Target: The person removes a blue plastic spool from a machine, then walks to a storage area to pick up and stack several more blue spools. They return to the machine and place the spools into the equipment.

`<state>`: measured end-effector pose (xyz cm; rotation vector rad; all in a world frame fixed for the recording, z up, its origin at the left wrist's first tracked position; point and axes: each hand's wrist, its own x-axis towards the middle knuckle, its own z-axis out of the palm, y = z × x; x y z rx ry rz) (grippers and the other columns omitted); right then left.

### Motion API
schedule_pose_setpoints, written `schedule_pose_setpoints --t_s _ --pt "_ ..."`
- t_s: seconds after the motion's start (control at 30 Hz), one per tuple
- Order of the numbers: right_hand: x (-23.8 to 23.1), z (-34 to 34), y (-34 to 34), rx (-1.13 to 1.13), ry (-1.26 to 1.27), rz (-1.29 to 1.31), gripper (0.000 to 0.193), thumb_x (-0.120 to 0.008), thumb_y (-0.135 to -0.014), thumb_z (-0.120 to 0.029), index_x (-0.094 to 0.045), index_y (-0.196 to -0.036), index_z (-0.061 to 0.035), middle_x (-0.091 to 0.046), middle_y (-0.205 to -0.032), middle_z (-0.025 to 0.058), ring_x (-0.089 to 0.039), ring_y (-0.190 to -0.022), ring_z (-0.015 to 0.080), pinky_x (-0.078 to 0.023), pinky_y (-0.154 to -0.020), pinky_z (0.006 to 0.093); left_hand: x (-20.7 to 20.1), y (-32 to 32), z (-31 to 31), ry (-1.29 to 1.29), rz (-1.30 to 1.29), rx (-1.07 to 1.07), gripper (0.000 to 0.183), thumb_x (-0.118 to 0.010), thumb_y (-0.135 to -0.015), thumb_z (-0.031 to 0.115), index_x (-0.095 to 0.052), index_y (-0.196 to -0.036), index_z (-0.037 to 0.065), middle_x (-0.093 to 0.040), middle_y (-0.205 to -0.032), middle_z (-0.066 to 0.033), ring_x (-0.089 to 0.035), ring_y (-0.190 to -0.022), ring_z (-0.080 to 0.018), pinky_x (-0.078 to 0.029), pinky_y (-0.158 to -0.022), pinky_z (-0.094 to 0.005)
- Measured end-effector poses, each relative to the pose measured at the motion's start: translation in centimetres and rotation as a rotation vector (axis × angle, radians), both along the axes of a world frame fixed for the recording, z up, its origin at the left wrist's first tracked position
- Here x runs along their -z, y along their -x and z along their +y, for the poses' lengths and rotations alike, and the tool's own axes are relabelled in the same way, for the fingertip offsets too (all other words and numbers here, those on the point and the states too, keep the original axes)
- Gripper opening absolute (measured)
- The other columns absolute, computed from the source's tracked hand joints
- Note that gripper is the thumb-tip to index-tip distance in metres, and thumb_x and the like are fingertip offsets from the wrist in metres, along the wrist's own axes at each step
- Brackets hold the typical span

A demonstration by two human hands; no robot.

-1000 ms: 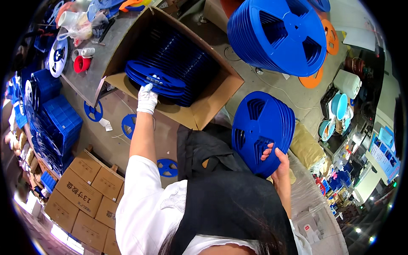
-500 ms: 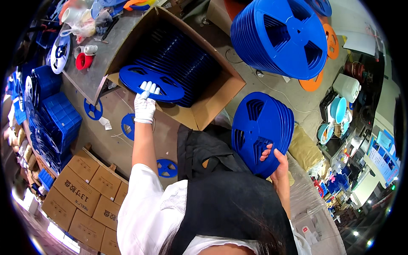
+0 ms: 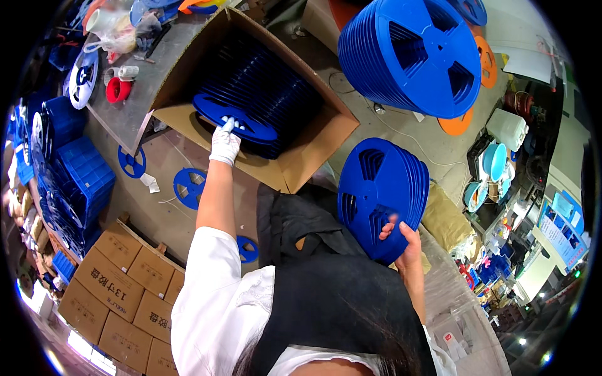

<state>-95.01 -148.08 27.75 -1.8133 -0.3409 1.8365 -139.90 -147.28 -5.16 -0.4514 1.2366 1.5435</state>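
My left hand (image 3: 226, 144), in a white glove, grips the rim of a blue plastic reel (image 3: 258, 131) with its fingers curled over it. That reel lies tilted against the row of blue reels packed in an open cardboard box (image 3: 307, 168). Bare, my right hand (image 3: 409, 247) clasps a short stack of blue reels (image 3: 362, 189) by its lower edge, with fingers in a cutout and the thumb at the rim. The stack stands on edge to the right of my lap.
A tall stack of blue reels (image 3: 433, 59) stands at the far right above orange reels (image 3: 456, 124). Sealed cartons (image 3: 110, 285) are piled at lower left. Loose blue reels (image 3: 189, 188) lie on the floor. A metal table (image 3: 125, 103) adjoins the box.
My left hand has moved a little to the right and deeper into the box, pushing the tilted reel closer to the packed row. The right hand keeps its hold on the stack.
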Motion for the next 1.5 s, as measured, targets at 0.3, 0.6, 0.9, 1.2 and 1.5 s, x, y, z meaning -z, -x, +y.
schedule_pose_setpoints --t_s 0.3,0.6,0.9,1.2,1.5 --pt "0.1 -0.3 0.3 0.083 -0.235 0.498 0.041 -0.052 -0.093 -0.042 -0.054 -0.112 -0.006 -0.044 -0.069 -0.0002 -0.042 -0.058 0.0123 -0.036 -0.058 0.0288 -6.8 -1.6 -7.3 0.054 0.455 0.469 0.052 -0.052 -0.095 0.012 -0.034 -0.143 0.005 -0.041 -0.143 -0.0115 -0.038 -0.133 -0.0225 -0.031 -0.108 -0.0307" --pt "-1.1 -2.8 2.9 0.346 -0.393 0.963 0.044 -0.061 -0.088 -0.048 -0.045 -0.097 -0.0082 -0.037 -0.057 -0.0039 -0.039 -0.048 0.0081 -0.033 -0.048 0.0251 -25.3 -5.2 -5.0 -0.664 1.747 1.568 0.063 -0.069 -0.07 0.019 -0.052 -0.131 0.021 -0.038 -0.144 -0.017 -0.031 -0.135 -0.0408 -0.027 -0.11 -0.0522" --pt "-3.5 -4.8 9.1 0.232 -0.443 1.159 0.044 -0.061 -0.088 -0.05 -0.044 -0.093 -0.0094 -0.038 -0.055 -0.0048 -0.038 -0.046 0.0063 -0.031 -0.043 0.0229 -32.3 -1.5 -6.4 -0.929 1.396 1.371 0.054 -0.057 -0.061 -0.003 -0.062 -0.114 0.006 -0.058 -0.119 -0.0167 -0.051 -0.117 -0.0373 -0.034 -0.105 -0.0488" --pt "-6.4 -3.9 13.3 0.007 -0.327 1.144 0.047 -0.06 -0.086 -0.053 -0.045 -0.094 -0.0097 -0.04 -0.056 -0.0043 -0.038 -0.045 0.0063 -0.033 -0.044 0.0222 -33.3 -2.9 -4.7 -1.08 1.858 1.115 0.035 -0.063 -0.075 0.003 -0.065 -0.109 0.01 -0.064 -0.088 -0.0092 -0.063 -0.075 -0.0256 -0.052 -0.066 -0.0357" --pt "-7.3 -4.1 14.8 -0.135 -0.275 1.107 0.045 -0.061 -0.087 -0.052 -0.042 -0.09 -0.0115 -0.043 -0.053 -0.0049 -0.04 -0.041 0.0043 -0.034 -0.04 0.0202 -36.3 -2.1 -3.9 -1.122 2.219 1.402 0.009 -0.061 -0.075 0.019 -0.062 -0.083 0.014 -0.059 -0.079 -0.0038 -0.061 -0.076 -0.0182 -0.046 -0.063 -0.0313"
